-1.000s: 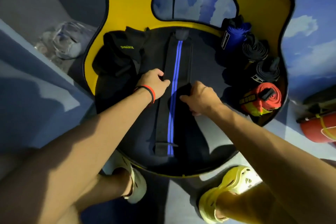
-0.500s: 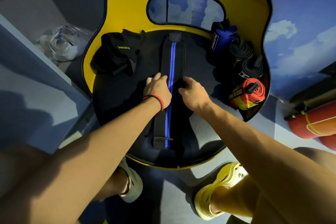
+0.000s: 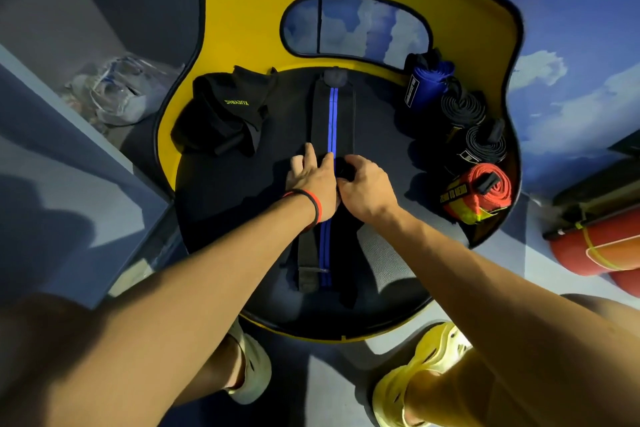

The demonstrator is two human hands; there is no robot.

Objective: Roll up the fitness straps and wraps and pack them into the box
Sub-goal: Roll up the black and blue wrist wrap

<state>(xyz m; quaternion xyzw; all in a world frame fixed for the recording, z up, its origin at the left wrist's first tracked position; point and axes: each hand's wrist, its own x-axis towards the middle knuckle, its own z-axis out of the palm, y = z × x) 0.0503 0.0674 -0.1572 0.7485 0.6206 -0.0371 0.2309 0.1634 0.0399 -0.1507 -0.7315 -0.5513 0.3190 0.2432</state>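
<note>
The wrap (image 3: 332, 121) is pressed flat by the open left hand (image 3: 313, 180) and pinched by the right hand (image 3: 363, 185); it should be rolled tight, edges aligned.

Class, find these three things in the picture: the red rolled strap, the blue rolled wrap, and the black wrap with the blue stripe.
red rolled strap (image 3: 491, 184): head view, coiled top.
blue rolled wrap (image 3: 431, 81): head view, blue side.
black wrap with the blue stripe (image 3: 332, 114): head view, stripe.
</note>
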